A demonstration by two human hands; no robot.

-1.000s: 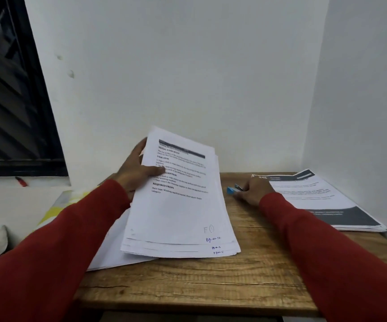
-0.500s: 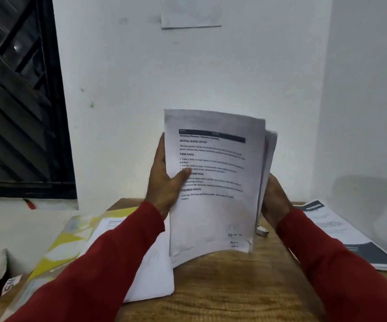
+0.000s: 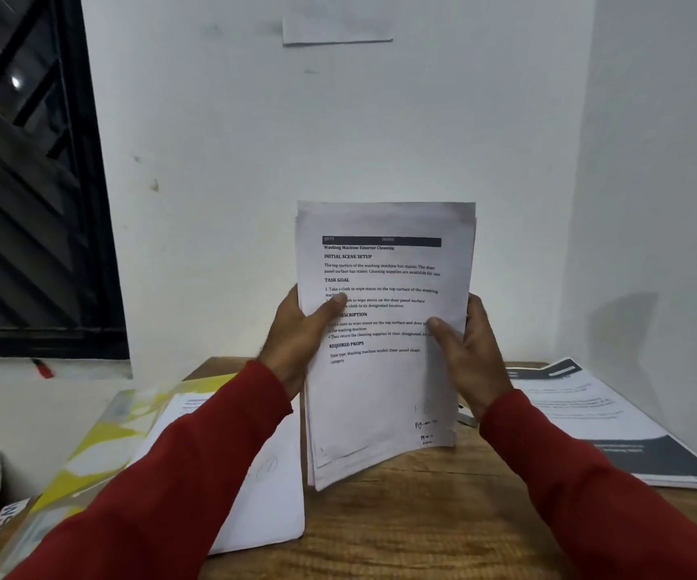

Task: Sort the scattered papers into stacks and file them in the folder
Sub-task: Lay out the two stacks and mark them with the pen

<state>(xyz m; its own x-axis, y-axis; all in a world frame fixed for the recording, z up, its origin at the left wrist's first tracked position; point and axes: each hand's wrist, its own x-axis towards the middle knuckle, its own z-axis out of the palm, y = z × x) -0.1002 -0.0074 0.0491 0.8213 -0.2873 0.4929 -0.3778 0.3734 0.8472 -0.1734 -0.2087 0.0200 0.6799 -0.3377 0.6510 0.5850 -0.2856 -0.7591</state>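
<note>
I see the left hand (image 3: 296,332) and right hand (image 3: 470,349) each gripping a side edge of the printed paper stack (image 3: 384,328), held upright above the wooden tabletop (image 3: 401,525); left of the stack lies the yellow folder (image 3: 100,445), right of it a dark-banded paper pile (image 3: 598,416)

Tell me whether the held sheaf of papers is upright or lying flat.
Upright. The sheaf of papers stands on end above the table, printed face toward the camera, left hand and right hand gripping its sides.
</note>
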